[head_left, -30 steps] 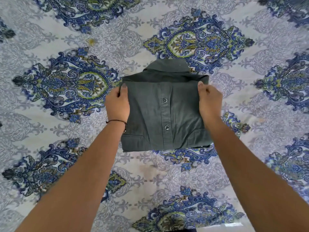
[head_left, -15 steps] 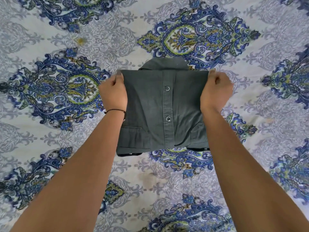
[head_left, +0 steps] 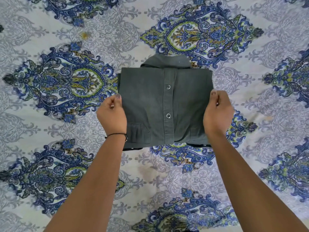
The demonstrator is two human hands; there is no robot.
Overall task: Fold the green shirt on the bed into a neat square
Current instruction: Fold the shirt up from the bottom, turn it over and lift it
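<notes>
While the left thumb (head_left: 118, 97) lies flat on top of the cloth and the fingers beneath it curl in toward the palm, the left hand (head_left: 111, 113) pinches the left edge of the green shirt (head_left: 147, 101) about halfway down its side. How far those fingers reach under the fabric cannot be told. Opposite it, the right hand (head_left: 217, 113) grips the right edge the same way, thumb (head_left: 213, 93) on top and fingers curled below. A thin black bracelet (head_left: 117, 135) circles the left wrist.

Between the hands the shirt is folded into a near-square block, button placket up, with two snap buttons (head_left: 168, 86) showing down its middle. Its collar (head_left: 165, 61) sticks out past the far edge, and a chest pocket (head_left: 138, 133) sits at the near left corner. It lies on the bedsheet (head_left: 25, 118), pale with blue and green paisley medallions.
</notes>
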